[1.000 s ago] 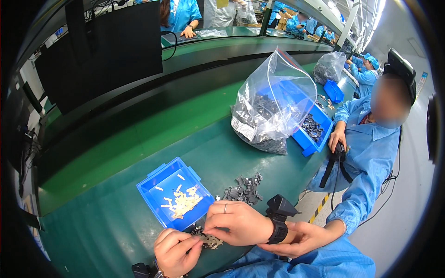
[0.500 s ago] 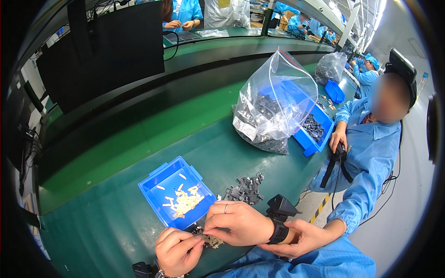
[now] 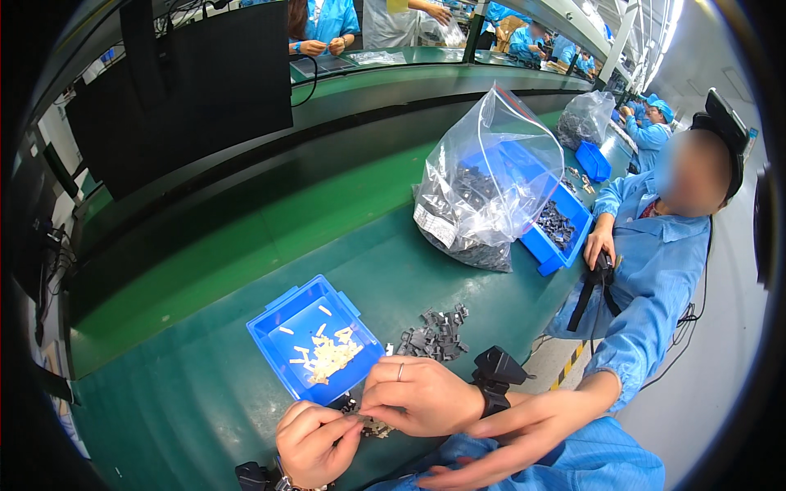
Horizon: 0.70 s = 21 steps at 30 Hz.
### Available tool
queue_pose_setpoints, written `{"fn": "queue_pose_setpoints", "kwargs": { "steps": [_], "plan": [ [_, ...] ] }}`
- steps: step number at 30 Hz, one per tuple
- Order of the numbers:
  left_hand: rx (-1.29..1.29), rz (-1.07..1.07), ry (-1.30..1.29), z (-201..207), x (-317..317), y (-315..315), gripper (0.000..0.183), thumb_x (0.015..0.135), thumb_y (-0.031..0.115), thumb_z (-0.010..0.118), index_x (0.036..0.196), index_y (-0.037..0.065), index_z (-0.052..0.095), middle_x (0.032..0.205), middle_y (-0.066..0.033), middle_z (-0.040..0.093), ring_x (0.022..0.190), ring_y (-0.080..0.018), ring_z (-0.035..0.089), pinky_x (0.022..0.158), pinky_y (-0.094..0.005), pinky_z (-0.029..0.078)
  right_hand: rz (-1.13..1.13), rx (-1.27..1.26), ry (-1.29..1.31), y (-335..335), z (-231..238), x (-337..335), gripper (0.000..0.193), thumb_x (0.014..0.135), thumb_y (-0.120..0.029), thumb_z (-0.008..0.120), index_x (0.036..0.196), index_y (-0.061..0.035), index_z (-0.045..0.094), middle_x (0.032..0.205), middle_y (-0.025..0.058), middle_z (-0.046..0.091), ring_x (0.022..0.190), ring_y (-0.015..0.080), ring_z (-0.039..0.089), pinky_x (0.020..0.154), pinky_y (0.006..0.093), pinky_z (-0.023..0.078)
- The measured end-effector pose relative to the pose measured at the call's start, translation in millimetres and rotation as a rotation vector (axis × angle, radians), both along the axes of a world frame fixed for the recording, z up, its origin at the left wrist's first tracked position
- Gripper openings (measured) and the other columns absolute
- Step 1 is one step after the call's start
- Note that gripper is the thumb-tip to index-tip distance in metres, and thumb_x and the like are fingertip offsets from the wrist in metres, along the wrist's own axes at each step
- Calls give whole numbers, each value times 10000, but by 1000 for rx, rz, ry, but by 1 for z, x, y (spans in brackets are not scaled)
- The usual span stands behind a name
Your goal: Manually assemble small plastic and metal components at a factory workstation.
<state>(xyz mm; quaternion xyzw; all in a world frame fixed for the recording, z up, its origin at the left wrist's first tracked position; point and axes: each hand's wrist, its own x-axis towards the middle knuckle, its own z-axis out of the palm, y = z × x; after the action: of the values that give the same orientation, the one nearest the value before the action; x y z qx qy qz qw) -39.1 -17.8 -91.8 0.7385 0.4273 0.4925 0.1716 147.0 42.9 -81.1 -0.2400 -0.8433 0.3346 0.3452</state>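
Observation:
My left hand and my right hand meet at the fingertips near the bench's front edge. Both are closed in a pinch; whatever sits between them is too small and covered to name. Beneath and behind the fingers lies a pile of small beige and dark pieces, partly hidden. Just beyond my hands stands a blue bin with small cream-coloured strips in it. A heap of small black plastic parts lies on the green bench, right of the bin.
A clear bag of dark parts stands farther back, beside a blue bin of black parts. At right, a person in blue reaches a hand across near my right forearm. A black panel stands at far left.
The person's hand at right has let go of my right wrist and moved down and left, fingers stretched. My hands stay pinched in nearly the same place.

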Motion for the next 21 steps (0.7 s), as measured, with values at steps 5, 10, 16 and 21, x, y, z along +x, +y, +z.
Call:
{"fn": "queue_pose_setpoints", "kwargs": {
  "steps": [5,10,16,21],
  "plan": [
    [3,2,-5,1,0,0,136,690,-35,722,806,-5,656,718,-107,601,631,-272,572,564,-339,453,-5,-1,-15,-1,-2,0,101,764,-69,663,839,-68,596,814,49,555,782,258,566,687,351,477],
    [13,9,-3,2,0,-1,132,690,-37,718,800,-2,654,718,-106,600,631,-275,572,562,-342,452,6,1,-27,-1,-4,-1,115,749,-72,675,836,-69,599,816,46,552,782,254,563,688,351,478],
    [28,3,-6,0,0,0,123,690,-31,720,788,1,652,711,-106,596,627,-276,570,558,-343,449,-3,0,-14,-3,-2,-1,108,755,-74,674,838,-65,604,815,50,552,782,254,562,692,347,475],
    [30,1,-11,0,0,0,119,690,-29,721,783,1,652,710,-103,596,629,-273,571,561,-340,451,-1,3,-26,-3,0,0,95,766,-78,669,834,-64,604,815,50,554,780,251,561,691,346,474]
  ]
}}
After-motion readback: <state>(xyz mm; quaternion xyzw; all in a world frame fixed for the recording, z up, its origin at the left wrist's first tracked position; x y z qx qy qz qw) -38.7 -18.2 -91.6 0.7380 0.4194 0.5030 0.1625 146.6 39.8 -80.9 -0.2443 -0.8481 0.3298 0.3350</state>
